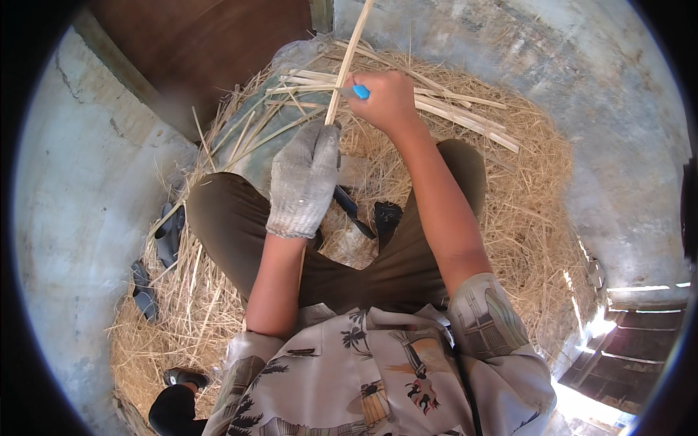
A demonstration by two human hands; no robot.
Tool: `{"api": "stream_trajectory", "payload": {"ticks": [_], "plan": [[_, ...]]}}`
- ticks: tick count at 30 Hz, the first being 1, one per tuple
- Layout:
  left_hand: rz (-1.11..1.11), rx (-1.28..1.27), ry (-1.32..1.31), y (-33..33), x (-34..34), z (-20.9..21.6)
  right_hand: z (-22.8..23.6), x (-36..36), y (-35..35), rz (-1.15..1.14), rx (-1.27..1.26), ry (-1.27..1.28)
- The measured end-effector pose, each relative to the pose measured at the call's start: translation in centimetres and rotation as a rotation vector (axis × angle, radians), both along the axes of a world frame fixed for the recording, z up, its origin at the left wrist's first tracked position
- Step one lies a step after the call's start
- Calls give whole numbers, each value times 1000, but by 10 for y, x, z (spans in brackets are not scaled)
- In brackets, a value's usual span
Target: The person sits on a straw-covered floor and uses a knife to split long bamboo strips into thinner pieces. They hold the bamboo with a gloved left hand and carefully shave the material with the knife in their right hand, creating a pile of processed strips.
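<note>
My left hand (309,171), in a whitish knitted glove, is closed around the lower end of a long pale strip (350,54) that looks like split bamboo. The strip rises, slightly tilted, past the top edge of the view. In my bare right hand (385,102) is a knife (360,91) with a bright blue handle; its short grey blade lies against the strip just above the glove. Behind my hands, several split strips (465,120) lie loosely on the shavings. Between my legs are dark strap-like pieces (354,211), whose kind I cannot make out.
Curly shavings (523,218) cover the floor around my crossed legs. Grey sandals (169,234) lie at the left, and another person's shoe (185,377) shows at lower left. A pale wall (618,145) curves round the right, and a brown door panel (211,43) stands at the back.
</note>
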State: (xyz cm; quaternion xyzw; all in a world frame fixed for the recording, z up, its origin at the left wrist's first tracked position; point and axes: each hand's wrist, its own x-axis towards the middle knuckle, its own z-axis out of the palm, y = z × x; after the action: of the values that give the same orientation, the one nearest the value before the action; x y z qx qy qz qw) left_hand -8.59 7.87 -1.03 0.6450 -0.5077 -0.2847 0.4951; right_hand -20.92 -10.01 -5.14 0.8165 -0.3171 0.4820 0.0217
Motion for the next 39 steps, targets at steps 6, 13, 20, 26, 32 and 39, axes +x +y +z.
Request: {"api": "stream_trajectory", "payload": {"ticks": [6, 13, 20, 26, 32, 39], "plan": [[53, -237, -535, 5, 14, -26, 4, 23, 21, -229, 125, 93], [104, -86, -271, 14, 1, 7, 15, 25, 29, -242, 191, 47], [75, -232, -257, 15, 7, -11, 26, 24, 21, -270, 196, 6], [81, -107, -179, 15, 10, -1, 23, 22, 36, -38, 130, 83], [197, -219, -447, 19, 8, -9, 20, 38, 51, -80, 159, 104], [226, -230, -550, 20, 2, -1, 20, 44, 52, -174, 144, 71]]}}
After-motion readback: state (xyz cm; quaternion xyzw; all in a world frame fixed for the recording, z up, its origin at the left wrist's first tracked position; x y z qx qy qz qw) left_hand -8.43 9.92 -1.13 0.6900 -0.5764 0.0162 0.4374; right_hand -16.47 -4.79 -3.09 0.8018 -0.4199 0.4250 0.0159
